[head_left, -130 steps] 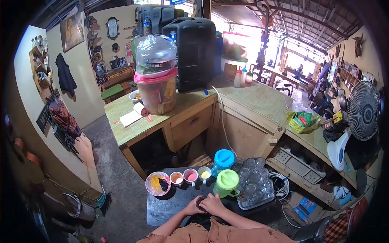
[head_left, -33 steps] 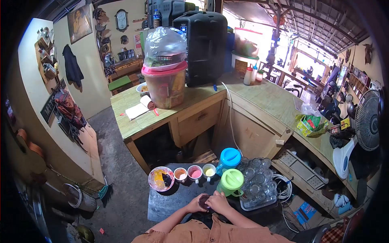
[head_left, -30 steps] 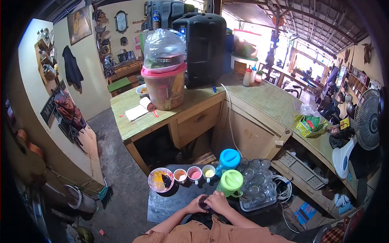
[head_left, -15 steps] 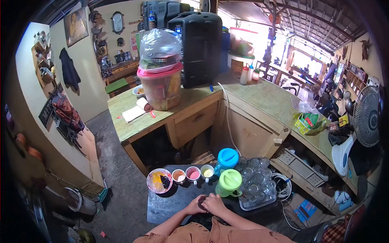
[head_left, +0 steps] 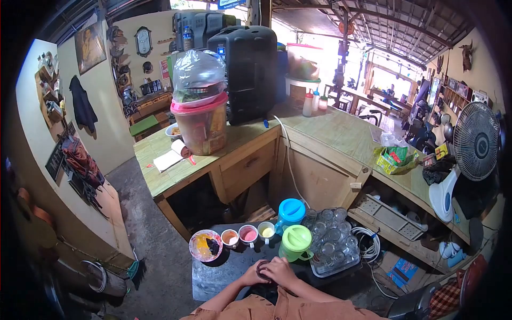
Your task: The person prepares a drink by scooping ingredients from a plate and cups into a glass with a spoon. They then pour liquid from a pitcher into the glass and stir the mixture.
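Observation:
Close to my body, my left hand (head_left: 252, 275) and my right hand (head_left: 279, 270) are closed around a small dark brown round object (head_left: 262, 270). Its kind is hard to make out because the fingers cover much of it. Beyond the hands, on the dark tabletop (head_left: 213, 280), a patterned bowl (head_left: 198, 257) contains something yellow-orange and a black piece. Three cups stand in a row beside it: one with orange-brown contents (head_left: 230, 238), one with pink (head_left: 248, 235), one with pale yellow (head_left: 266, 231). A green lidded pitcher (head_left: 296, 242) stands just past my right hand, with a blue lidded pitcher (head_left: 291, 212) behind.
A tray (head_left: 335, 270) of clear glasses is right of the pitchers, near a coiled white cable (head_left: 365, 242). Behind, a wooden counter (head_left: 320, 128) bears a pink-lidded bucket (head_left: 200, 130), a black speaker-like case (head_left: 245, 74) and sauce bottles (head_left: 308, 102). A fan (head_left: 476, 141) stands right.
The camera view has shifted, so the scene sits slightly further left and the counter a little lower. Both hands stay together on the dark round object, with a small change in finger position.

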A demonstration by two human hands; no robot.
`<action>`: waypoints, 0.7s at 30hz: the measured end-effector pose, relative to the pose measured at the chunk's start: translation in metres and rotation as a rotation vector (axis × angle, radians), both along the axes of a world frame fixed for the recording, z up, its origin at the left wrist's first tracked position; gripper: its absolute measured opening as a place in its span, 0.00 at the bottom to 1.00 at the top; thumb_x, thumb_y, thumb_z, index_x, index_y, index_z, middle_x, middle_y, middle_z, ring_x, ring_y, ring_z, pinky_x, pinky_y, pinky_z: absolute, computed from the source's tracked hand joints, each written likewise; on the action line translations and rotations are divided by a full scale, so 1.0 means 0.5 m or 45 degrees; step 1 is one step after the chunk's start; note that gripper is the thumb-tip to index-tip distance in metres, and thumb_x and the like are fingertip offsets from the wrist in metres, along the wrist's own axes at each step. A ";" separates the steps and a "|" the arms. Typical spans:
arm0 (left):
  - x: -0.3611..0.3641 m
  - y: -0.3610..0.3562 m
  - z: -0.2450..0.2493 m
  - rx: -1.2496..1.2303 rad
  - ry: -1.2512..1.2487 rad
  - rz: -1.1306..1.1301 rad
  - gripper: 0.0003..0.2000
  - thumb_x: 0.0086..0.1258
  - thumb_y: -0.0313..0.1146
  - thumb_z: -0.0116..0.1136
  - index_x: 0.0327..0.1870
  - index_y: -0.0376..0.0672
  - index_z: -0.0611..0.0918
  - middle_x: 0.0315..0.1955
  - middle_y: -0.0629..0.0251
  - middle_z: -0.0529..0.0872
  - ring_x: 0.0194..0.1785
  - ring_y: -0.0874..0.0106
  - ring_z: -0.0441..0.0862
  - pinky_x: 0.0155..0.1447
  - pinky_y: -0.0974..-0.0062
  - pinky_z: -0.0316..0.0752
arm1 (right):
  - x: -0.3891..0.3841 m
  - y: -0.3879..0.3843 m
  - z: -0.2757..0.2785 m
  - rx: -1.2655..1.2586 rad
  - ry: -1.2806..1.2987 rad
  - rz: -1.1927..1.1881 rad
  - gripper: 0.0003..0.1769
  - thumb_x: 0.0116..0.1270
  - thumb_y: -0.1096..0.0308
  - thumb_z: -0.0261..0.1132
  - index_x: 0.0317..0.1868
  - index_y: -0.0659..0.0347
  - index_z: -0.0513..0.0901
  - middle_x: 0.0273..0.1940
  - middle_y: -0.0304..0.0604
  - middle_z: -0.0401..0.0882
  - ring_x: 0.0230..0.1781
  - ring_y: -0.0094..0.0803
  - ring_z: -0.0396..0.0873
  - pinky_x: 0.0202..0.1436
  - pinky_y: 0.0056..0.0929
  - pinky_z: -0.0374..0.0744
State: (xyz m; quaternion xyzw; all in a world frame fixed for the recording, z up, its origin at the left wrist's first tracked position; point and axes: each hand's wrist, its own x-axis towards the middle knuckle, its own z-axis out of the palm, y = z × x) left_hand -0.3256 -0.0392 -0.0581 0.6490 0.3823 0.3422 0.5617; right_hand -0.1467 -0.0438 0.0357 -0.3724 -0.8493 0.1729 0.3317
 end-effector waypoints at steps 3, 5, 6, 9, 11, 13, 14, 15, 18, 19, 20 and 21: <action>-0.004 0.002 0.005 0.031 0.074 -0.041 0.44 0.42 0.32 0.81 0.65 0.40 0.68 0.57 0.60 0.77 0.61 0.70 0.76 0.66 0.70 0.71 | 0.009 0.004 -0.010 -0.018 -0.023 -0.067 0.08 0.59 0.59 0.70 0.36 0.50 0.89 0.30 0.30 0.85 0.36 0.29 0.78 0.44 0.33 0.68; -0.002 -0.001 -0.003 -0.003 -0.021 -0.017 0.44 0.42 0.32 0.82 0.65 0.40 0.69 0.57 0.61 0.77 0.61 0.70 0.76 0.66 0.70 0.71 | 0.016 -0.005 -0.042 0.023 -0.078 -0.008 0.08 0.59 0.59 0.70 0.36 0.50 0.89 0.31 0.30 0.85 0.37 0.29 0.78 0.44 0.32 0.68; -0.003 -0.001 -0.012 -0.001 -0.022 -0.019 0.44 0.42 0.32 0.82 0.65 0.40 0.69 0.57 0.61 0.77 0.61 0.70 0.76 0.66 0.70 0.71 | 0.017 -0.009 -0.044 0.065 -0.136 0.049 0.07 0.59 0.59 0.70 0.36 0.50 0.89 0.31 0.30 0.85 0.37 0.28 0.78 0.45 0.32 0.68; -0.005 0.002 -0.018 0.021 -0.024 -0.007 0.45 0.41 0.32 0.83 0.64 0.40 0.69 0.57 0.62 0.78 0.61 0.71 0.76 0.66 0.70 0.70 | 0.016 -0.021 -0.039 0.051 -0.080 0.042 0.06 0.59 0.60 0.70 0.34 0.50 0.89 0.32 0.30 0.85 0.38 0.29 0.78 0.45 0.33 0.68; -0.003 0.003 0.003 0.018 0.001 -0.014 0.45 0.40 0.32 0.83 0.64 0.40 0.69 0.57 0.62 0.78 0.61 0.71 0.76 0.66 0.71 0.71 | 0.017 -0.018 -0.025 0.011 -0.035 -0.036 0.06 0.59 0.61 0.69 0.34 0.50 0.89 0.32 0.30 0.85 0.39 0.29 0.78 0.45 0.33 0.68; -0.001 -0.001 0.000 0.013 0.028 -0.024 0.45 0.40 0.32 0.83 0.64 0.40 0.69 0.56 0.62 0.78 0.61 0.71 0.76 0.66 0.71 0.71 | 0.021 -0.014 -0.014 -0.032 0.010 -0.118 0.06 0.60 0.61 0.69 0.34 0.50 0.89 0.33 0.31 0.85 0.39 0.29 0.78 0.46 0.33 0.68; -0.001 -0.002 0.000 0.036 0.019 -0.013 0.45 0.40 0.32 0.83 0.64 0.40 0.70 0.56 0.62 0.78 0.60 0.71 0.76 0.66 0.71 0.71 | 0.024 -0.011 -0.009 0.033 -0.024 -0.155 0.06 0.60 0.61 0.69 0.34 0.50 0.89 0.33 0.31 0.85 0.39 0.30 0.78 0.46 0.34 0.68; -0.002 0.000 -0.004 0.061 0.010 -0.002 0.45 0.40 0.33 0.83 0.64 0.40 0.70 0.55 0.62 0.79 0.60 0.71 0.76 0.65 0.71 0.71 | 0.026 -0.009 -0.007 0.101 -0.058 -0.191 0.06 0.60 0.61 0.68 0.34 0.51 0.89 0.34 0.32 0.85 0.39 0.31 0.78 0.47 0.34 0.69; -0.002 0.002 -0.012 0.016 -0.053 -0.013 0.45 0.40 0.33 0.83 0.64 0.40 0.70 0.55 0.62 0.79 0.59 0.71 0.77 0.65 0.71 0.71 | 0.026 -0.019 -0.032 -0.064 -0.200 -0.076 0.07 0.60 0.59 0.68 0.34 0.50 0.90 0.34 0.32 0.86 0.39 0.32 0.78 0.48 0.35 0.69; -0.002 0.003 -0.012 0.018 -0.053 -0.012 0.45 0.40 0.33 0.83 0.64 0.40 0.70 0.55 0.62 0.79 0.59 0.71 0.77 0.65 0.71 0.71 | 0.025 -0.018 -0.029 -0.062 -0.200 -0.075 0.07 0.60 0.59 0.68 0.34 0.50 0.90 0.34 0.32 0.86 0.39 0.32 0.78 0.48 0.35 0.69; -0.003 0.003 -0.011 -0.011 -0.048 -0.011 0.45 0.40 0.33 0.83 0.64 0.40 0.70 0.55 0.62 0.79 0.59 0.71 0.77 0.65 0.71 0.71 | 0.023 -0.017 -0.026 -0.104 -0.199 -0.089 0.07 0.60 0.59 0.69 0.34 0.49 0.90 0.34 0.32 0.86 0.40 0.32 0.78 0.48 0.36 0.69; -0.003 0.001 -0.009 -0.042 -0.042 -0.013 0.45 0.40 0.33 0.83 0.64 0.40 0.70 0.55 0.62 0.79 0.59 0.71 0.77 0.65 0.70 0.71 | 0.019 -0.016 -0.017 -0.147 -0.196 -0.106 0.07 0.60 0.59 0.69 0.34 0.48 0.90 0.34 0.31 0.86 0.40 0.32 0.79 0.48 0.36 0.70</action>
